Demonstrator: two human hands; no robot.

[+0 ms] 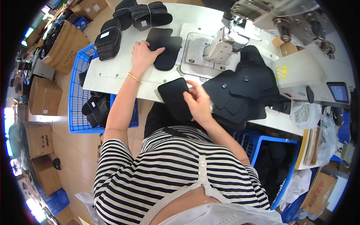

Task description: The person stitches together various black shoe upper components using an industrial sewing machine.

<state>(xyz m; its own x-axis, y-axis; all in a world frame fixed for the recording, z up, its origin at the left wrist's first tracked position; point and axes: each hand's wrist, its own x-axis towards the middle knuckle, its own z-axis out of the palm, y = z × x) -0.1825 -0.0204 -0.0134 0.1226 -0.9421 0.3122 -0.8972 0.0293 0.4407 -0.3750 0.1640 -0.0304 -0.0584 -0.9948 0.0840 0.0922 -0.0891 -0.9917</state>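
Observation:
My right hand [198, 102] grips a black, round-cornered fabric panel [175, 98] by its right edge, tilted in front of the table's near edge. On the white table, my left hand [144, 56] lies at the left side of two overlapping black pieces [168, 50]. Its thumb rests on them, stretched out, and its fingers are apart. A sewing machine [221, 47] with a metal plate stands just right of those pieces. To the right of my right hand, a loose heap of black panels [240, 88] spreads over the table and hangs past its front edge.
Tied stacks of black pieces [108, 41] stand at the table's far left, with another bundle [152, 15] behind. A blue basket [80, 90] sits below the table on the left; a blue crate [258, 140] stands to my right. A small screen [338, 92] is at far right.

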